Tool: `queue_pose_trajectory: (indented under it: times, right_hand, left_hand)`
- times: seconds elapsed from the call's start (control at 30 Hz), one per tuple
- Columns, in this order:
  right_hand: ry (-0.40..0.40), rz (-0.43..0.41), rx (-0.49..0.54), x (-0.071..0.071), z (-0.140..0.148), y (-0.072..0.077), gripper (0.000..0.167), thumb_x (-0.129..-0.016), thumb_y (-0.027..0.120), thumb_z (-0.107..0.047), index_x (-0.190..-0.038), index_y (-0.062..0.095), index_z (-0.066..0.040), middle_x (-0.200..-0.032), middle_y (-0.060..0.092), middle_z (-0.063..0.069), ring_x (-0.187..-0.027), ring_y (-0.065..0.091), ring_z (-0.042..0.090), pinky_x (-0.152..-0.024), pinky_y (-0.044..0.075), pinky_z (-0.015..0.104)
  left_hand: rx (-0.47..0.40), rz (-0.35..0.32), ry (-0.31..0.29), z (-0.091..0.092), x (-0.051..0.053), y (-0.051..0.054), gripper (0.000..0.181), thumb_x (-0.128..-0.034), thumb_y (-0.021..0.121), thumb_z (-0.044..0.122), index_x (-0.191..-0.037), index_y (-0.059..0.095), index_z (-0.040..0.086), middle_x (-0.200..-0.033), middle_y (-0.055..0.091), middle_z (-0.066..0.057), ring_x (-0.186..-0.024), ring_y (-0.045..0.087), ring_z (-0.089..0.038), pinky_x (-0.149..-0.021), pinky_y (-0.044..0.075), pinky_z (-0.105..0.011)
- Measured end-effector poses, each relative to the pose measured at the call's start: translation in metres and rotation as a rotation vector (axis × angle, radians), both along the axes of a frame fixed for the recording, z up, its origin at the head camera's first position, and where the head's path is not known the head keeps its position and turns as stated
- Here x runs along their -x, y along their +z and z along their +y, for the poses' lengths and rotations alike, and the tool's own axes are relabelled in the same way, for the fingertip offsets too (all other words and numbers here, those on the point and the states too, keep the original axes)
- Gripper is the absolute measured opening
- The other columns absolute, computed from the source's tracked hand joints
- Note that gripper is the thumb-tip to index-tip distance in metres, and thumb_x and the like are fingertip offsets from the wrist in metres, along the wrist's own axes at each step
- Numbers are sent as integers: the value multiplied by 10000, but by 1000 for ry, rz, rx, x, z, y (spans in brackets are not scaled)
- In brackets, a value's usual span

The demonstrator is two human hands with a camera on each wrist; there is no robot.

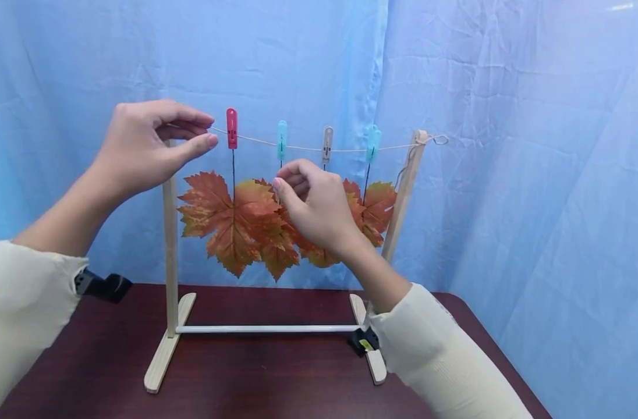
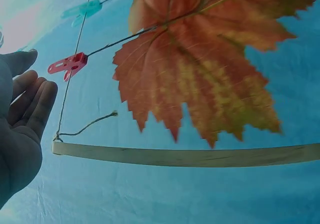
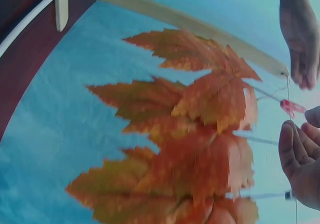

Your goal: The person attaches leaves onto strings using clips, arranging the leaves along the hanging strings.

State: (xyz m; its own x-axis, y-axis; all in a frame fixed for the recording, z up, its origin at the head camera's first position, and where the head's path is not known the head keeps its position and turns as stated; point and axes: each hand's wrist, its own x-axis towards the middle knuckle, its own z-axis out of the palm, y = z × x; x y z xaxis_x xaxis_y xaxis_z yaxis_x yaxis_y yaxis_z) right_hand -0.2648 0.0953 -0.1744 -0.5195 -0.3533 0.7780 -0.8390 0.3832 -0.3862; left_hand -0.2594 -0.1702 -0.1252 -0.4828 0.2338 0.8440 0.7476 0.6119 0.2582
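Orange-red maple leaves (image 1: 234,215) hang by thin dark stems from a string (image 1: 256,140). Clothespins clip the stems: a red clothespin (image 1: 232,128), a teal clothespin (image 1: 282,141), a grey clothespin (image 1: 327,145) and another teal clothespin (image 1: 372,143). My left hand (image 1: 148,139) is just left of the red clothespin, its fingers loosely bent with a gap to the clothespin in the left wrist view. My right hand (image 1: 319,203) hovers before the middle leaves, below the first teal clothespin. Its fingers are loosely curled, and nothing shows between thumb and fingertips. Part of the leaves is hidden behind it.
The string runs between two wooden posts, the right post (image 1: 405,195) and the left post (image 1: 170,250). Wooden feet (image 1: 162,364) and a white crossbar (image 1: 266,329) stand on a dark red table (image 1: 245,378). Blue curtains (image 1: 560,174) surround it.
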Motion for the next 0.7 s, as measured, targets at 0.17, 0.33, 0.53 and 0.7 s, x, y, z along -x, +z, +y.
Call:
queue_pose_trajectory:
  times: [0.17, 0.33, 0.53, 0.7]
  right_hand:
    - [-39, 99, -18, -1, 25, -6, 106, -1008, 645, -87, -1032, 692, 6, -884, 714, 73, -724, 649, 117, -686, 561, 273]
    - [-87, 179, -22, -2, 52, -18, 102, -994, 666, -78, -1021, 700, 14, -865, 722, 73, -701, 660, 121, -646, 562, 275]
    - [-132, 262, -42, 0, 82, -37, 81, -956, 699, -38, -995, 698, 33, -828, 719, 89, -654, 658, 136, -594, 553, 270]
    - [-214, 240, -81, -3, 105, -59, 68, -951, 711, -35, -998, 697, 12, -819, 706, 64, -655, 650, 115, -578, 547, 268]
  left_hand:
    - [-20, 52, -60, -7, -7, -25, 259, -867, 820, 34, -1121, 776, 27, -985, 747, -79, -849, 677, 38, -818, 512, -94]
    - [-30, 69, -97, -14, -12, -53, 298, -806, 840, -54, -1091, 781, 11, -988, 758, -101, -843, 685, 50, -795, 521, -101]
    - [-29, 74, -108, -21, -16, -88, 349, -739, 859, -117, -1059, 780, -2, -970, 755, -89, -837, 684, 51, -795, 528, -108]
    - [-35, 41, -73, -24, -16, -122, 338, -750, 868, -74, -1058, 784, 36, -988, 759, -62, -836, 682, 62, -773, 518, -98]
